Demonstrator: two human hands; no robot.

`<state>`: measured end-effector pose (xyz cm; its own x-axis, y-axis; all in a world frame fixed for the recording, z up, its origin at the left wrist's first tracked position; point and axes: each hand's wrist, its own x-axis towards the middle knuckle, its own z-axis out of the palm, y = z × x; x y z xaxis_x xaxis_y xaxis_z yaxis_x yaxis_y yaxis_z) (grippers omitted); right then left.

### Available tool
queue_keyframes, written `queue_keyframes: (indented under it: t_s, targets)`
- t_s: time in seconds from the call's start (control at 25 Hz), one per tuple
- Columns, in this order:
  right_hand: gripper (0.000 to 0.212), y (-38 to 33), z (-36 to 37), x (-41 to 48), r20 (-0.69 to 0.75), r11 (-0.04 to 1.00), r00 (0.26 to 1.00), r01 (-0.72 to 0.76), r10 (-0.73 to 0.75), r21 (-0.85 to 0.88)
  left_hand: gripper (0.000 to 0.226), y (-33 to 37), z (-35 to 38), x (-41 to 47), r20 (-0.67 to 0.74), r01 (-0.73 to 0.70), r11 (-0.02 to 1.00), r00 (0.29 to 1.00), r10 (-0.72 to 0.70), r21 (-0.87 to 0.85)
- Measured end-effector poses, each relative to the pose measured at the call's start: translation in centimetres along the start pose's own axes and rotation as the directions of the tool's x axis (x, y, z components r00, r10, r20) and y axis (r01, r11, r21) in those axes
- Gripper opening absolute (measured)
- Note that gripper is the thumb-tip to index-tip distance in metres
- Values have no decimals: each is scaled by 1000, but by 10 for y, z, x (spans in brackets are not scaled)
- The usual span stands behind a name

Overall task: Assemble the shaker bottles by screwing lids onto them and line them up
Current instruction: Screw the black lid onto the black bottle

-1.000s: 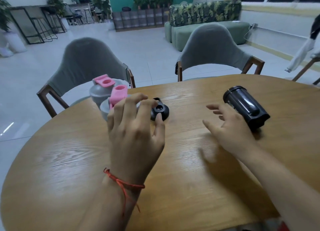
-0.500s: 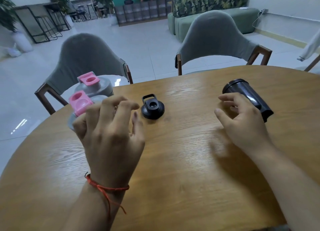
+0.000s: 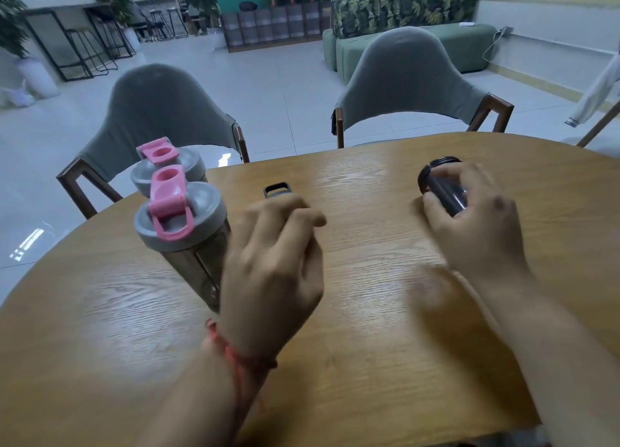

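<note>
Two clear shaker bottles with grey lids and pink caps stand upright at the table's left edge, the nearer bottle (image 3: pixel 183 221) in front of the farther bottle (image 3: pixel 167 164). A black lid (image 3: pixel 277 189) lies mid-table; only its loop shows beyond my left hand (image 3: pixel 271 262), whose curled fingers cover the rest, so any grip is hidden. On the right a black bottle (image 3: pixel 442 186) lies on its side, open mouth pointing away. My right hand (image 3: pixel 476 225) wraps it, thumb on the near side and fingers over the top.
The round wooden table (image 3: pixel 335 329) spreads out in front of me. Two grey chairs stand at its far side, the left chair (image 3: pixel 157 111) just behind the pink-capped bottles and the right chair (image 3: pixel 409 77) further back. A tiled floor and a green sofa lie beyond.
My left hand let go of the nearer pink-capped bottle, which now stands upright, and moved right over the black lid. My right hand closed around the lying black bottle.
</note>
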<state>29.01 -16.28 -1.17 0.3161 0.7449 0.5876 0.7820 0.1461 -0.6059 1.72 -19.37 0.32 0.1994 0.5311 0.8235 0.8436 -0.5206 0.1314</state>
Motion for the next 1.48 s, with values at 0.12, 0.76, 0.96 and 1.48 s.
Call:
queue_keyframes:
  t_s: [0.12,0.76,0.96,1.48]
  targets:
    - [65,20,-3,22,110,943,977,-145,185,-299,43,-19,46,12,454,241,967,855,-251,80]
    - [91,-35,11,-13,540,969,805,-185,245,-164,64,-26,77,3,551,483,863,684,-477,148]
    - [72,-26,17,-13,561,957,812,-266,161,111,79,-26,55,1,517,813,522,572,-637,-258]
    - [83,21,-7,-7,627,740,763,-331,-155,585,83,-32,41,-5,750,746,-169,573,-331,-645]
